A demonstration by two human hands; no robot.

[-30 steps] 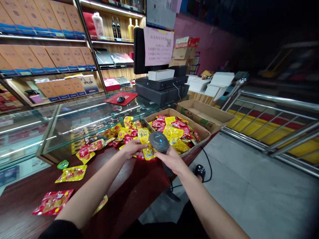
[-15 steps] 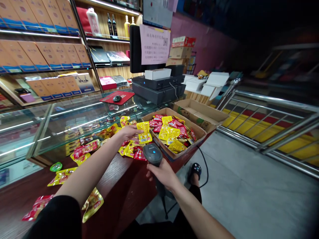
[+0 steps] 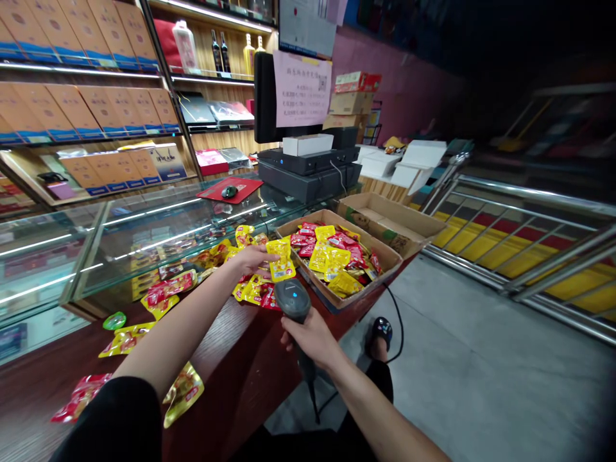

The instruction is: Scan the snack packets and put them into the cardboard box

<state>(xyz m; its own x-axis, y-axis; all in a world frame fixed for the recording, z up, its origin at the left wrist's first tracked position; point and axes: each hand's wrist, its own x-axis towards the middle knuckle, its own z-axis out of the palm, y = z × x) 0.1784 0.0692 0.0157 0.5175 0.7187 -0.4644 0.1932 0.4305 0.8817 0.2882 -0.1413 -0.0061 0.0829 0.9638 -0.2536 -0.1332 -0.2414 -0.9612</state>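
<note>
My left hand (image 3: pixel 253 262) pinches a yellow snack packet (image 3: pixel 281 260) by its left edge, above a pile of red and yellow packets (image 3: pixel 253 290) at the counter's edge. My right hand (image 3: pixel 312 335) is wrapped round the handle of a dark barcode scanner (image 3: pixel 293 299), whose head lies just below the held packet. Right of the packet stands an open cardboard box (image 3: pixel 389 264) filled with red and yellow packets. More packets lie by my left arm, among them a red one (image 3: pixel 79 396) and a yellow one (image 3: pixel 184 393).
The dark red counter (image 3: pixel 240 359) meets a glass display case (image 3: pixel 120 237). Behind are a red mouse pad (image 3: pixel 248 190), a monitor (image 3: pixel 264 96) and a second open carton (image 3: pixel 418 224). A metal railing (image 3: pixel 529 199) stands right; the scanner's cable hangs beside my foot.
The view has shifted slightly, moving the scene a little rightward. The scanner's head has come slightly leftward relative to the held packet. Both hands keep their holds.
</note>
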